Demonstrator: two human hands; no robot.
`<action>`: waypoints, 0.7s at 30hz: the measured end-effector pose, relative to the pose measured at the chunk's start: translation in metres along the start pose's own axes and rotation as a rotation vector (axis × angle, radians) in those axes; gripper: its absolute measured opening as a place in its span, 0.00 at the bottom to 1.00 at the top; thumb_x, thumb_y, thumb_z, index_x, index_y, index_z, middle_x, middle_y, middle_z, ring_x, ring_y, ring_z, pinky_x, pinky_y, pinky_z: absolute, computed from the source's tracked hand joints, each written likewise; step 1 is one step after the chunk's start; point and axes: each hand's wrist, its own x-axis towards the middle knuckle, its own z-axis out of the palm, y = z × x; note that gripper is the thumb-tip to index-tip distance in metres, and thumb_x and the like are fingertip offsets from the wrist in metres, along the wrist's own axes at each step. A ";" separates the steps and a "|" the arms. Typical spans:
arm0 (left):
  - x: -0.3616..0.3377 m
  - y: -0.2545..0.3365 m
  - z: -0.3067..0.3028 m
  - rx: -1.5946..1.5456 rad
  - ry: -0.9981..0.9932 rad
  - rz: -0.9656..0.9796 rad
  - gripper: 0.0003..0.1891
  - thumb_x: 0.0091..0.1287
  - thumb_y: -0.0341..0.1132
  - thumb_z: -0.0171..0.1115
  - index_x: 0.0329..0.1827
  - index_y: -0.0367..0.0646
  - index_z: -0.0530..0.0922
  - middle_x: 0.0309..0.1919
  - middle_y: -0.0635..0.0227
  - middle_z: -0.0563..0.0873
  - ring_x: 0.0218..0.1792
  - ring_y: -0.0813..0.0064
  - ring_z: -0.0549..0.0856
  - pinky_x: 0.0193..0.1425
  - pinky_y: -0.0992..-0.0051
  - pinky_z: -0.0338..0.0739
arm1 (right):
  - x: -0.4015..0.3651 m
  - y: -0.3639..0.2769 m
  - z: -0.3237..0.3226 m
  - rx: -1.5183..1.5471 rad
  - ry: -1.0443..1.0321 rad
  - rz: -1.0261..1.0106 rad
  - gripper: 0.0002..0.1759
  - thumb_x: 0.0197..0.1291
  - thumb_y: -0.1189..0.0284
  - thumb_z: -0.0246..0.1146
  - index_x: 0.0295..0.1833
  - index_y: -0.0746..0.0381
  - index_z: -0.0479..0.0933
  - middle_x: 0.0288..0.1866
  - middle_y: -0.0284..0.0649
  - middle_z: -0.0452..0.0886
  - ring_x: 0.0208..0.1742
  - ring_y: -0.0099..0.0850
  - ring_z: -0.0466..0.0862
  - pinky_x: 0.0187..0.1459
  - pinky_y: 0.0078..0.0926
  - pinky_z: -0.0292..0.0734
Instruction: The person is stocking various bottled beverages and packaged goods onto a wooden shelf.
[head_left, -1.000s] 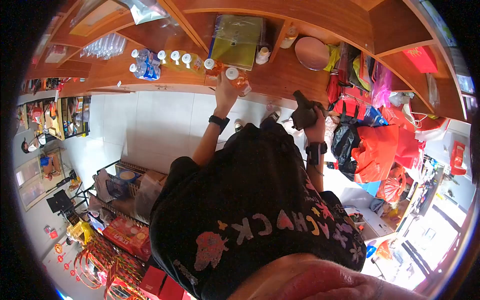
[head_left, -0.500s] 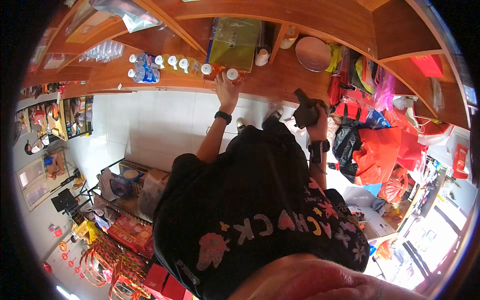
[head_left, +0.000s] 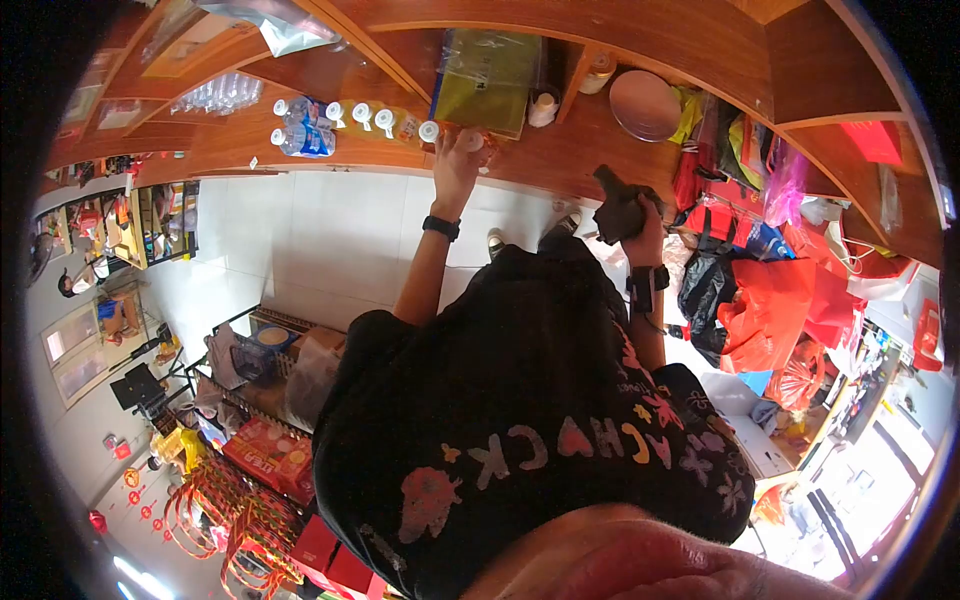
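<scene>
My left hand (head_left: 456, 174) reaches to the shelf edge, its fingers closed round the rightmost bottle of orange drink (head_left: 488, 150) and partly covering its pale cap. Just left of it stands another orange-drink bottle with a white cap (head_left: 429, 131). Several yellow-drink bottles (head_left: 385, 122) continue the row. Bunched in my right hand (head_left: 648, 230) is a dark brown cloth (head_left: 618, 208), held in front of the shelf edge with one end sticking up.
Two clear water bottles with blue labels (head_left: 305, 140) end the row on the left. A yellow-green bag (head_left: 485, 80), a small white-capped container (head_left: 543, 109) and a round tin (head_left: 644, 104) sit on the shelf. Red bags (head_left: 770, 310) crowd the right side.
My left hand has moved up onto the rightmost orange-drink bottle, its fingers now over the cap. The right hand still holds the cloth, raised slightly. The whole view has shifted a little.
</scene>
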 end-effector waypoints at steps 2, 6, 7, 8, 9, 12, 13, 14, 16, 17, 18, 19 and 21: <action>0.000 -0.002 0.002 0.087 -0.064 -0.053 0.19 0.55 0.31 0.69 0.50 0.43 0.77 0.47 0.53 0.78 0.52 0.46 0.75 0.55 0.53 0.72 | 0.002 -0.002 0.004 0.436 0.005 0.240 0.14 0.68 0.72 0.54 0.56 0.65 0.73 0.50 0.43 0.79 0.51 0.33 0.79 0.55 0.32 0.77; 0.003 -0.011 0.021 0.206 0.045 -0.006 0.19 0.57 0.32 0.68 0.51 0.43 0.74 0.48 0.50 0.75 0.50 0.42 0.74 0.51 0.50 0.73 | 0.015 0.002 0.011 1.535 0.010 0.754 0.13 0.68 0.72 0.54 0.54 0.65 0.73 0.49 0.42 0.79 0.49 0.33 0.80 0.52 0.34 0.79; 0.006 -0.010 0.024 0.195 0.058 -0.009 0.20 0.57 0.32 0.68 0.52 0.43 0.73 0.48 0.50 0.75 0.50 0.42 0.74 0.51 0.50 0.73 | 0.013 -0.001 0.009 1.621 0.026 0.803 0.12 0.68 0.71 0.54 0.53 0.65 0.73 0.48 0.41 0.80 0.48 0.33 0.81 0.51 0.34 0.80; 0.009 -0.008 0.025 0.182 0.068 -0.011 0.20 0.57 0.32 0.68 0.52 0.42 0.73 0.49 0.49 0.74 0.50 0.42 0.74 0.51 0.51 0.73 | 0.009 -0.001 0.012 1.298 0.015 0.625 0.12 0.69 0.69 0.52 0.51 0.64 0.74 0.46 0.40 0.81 0.46 0.34 0.82 0.48 0.34 0.81; 0.010 -0.003 0.026 0.169 0.078 -0.015 0.21 0.58 0.31 0.68 0.53 0.42 0.72 0.49 0.49 0.74 0.50 0.42 0.74 0.51 0.51 0.73 | 0.008 0.002 0.011 1.393 0.047 0.677 0.11 0.70 0.69 0.52 0.51 0.63 0.74 0.46 0.40 0.81 0.46 0.34 0.82 0.48 0.34 0.81; 0.010 -0.003 0.030 0.191 0.097 0.001 0.22 0.58 0.32 0.68 0.55 0.41 0.72 0.50 0.46 0.73 0.52 0.42 0.73 0.53 0.51 0.73 | 0.001 0.018 0.006 1.499 0.064 0.666 0.11 0.68 0.71 0.54 0.52 0.63 0.73 0.47 0.40 0.81 0.48 0.32 0.82 0.50 0.32 0.80; 0.010 -0.004 0.028 0.182 0.081 0.016 0.22 0.58 0.33 0.68 0.55 0.41 0.72 0.50 0.46 0.73 0.52 0.42 0.73 0.53 0.51 0.73 | -0.005 0.027 0.005 1.411 0.026 0.550 0.14 0.65 0.74 0.57 0.55 0.64 0.72 0.49 0.41 0.81 0.51 0.31 0.81 0.54 0.32 0.78; 0.008 -0.002 0.027 0.146 0.143 0.023 0.22 0.59 0.33 0.68 0.56 0.42 0.72 0.50 0.46 0.73 0.53 0.42 0.73 0.55 0.51 0.72 | -0.012 0.026 0.004 1.275 0.000 0.468 0.16 0.63 0.76 0.59 0.57 0.64 0.72 0.50 0.42 0.80 0.52 0.31 0.81 0.55 0.32 0.78; 0.007 -0.008 0.020 0.133 0.025 0.045 0.22 0.59 0.33 0.67 0.56 0.42 0.72 0.51 0.45 0.73 0.54 0.42 0.73 0.56 0.52 0.72 | -0.024 0.014 -0.006 0.959 -0.015 0.336 0.20 0.61 0.81 0.60 0.59 0.66 0.70 0.52 0.43 0.80 0.53 0.30 0.80 0.57 0.30 0.77; 0.012 -0.013 0.018 0.126 -0.028 0.064 0.21 0.60 0.33 0.66 0.55 0.42 0.72 0.52 0.45 0.73 0.54 0.42 0.73 0.57 0.52 0.72 | -0.025 0.013 -0.006 0.995 0.019 0.353 0.18 0.62 0.79 0.59 0.58 0.65 0.71 0.51 0.42 0.80 0.53 0.30 0.81 0.56 0.31 0.77; 0.017 -0.012 0.012 0.198 -0.106 0.064 0.20 0.60 0.32 0.65 0.56 0.43 0.73 0.54 0.46 0.74 0.56 0.42 0.73 0.58 0.54 0.72 | -0.027 0.012 -0.007 1.030 0.054 0.369 0.17 0.63 0.77 0.59 0.57 0.64 0.72 0.51 0.41 0.81 0.53 0.30 0.81 0.56 0.32 0.77; 0.020 -0.011 0.007 0.187 -0.092 0.086 0.20 0.60 0.32 0.65 0.56 0.43 0.73 0.54 0.48 0.75 0.56 0.44 0.74 0.57 0.54 0.73 | -0.028 0.012 -0.008 1.066 0.090 0.384 0.16 0.64 0.75 0.58 0.57 0.63 0.72 0.51 0.41 0.81 0.53 0.31 0.81 0.56 0.32 0.78; 0.031 0.027 -0.023 0.162 -0.068 0.121 0.20 0.60 0.31 0.65 0.56 0.43 0.74 0.53 0.51 0.76 0.56 0.47 0.74 0.57 0.55 0.73 | -0.026 0.027 -0.008 1.668 0.111 0.602 0.13 0.66 0.70 0.57 0.54 0.61 0.74 0.50 0.39 0.81 0.52 0.31 0.81 0.56 0.34 0.78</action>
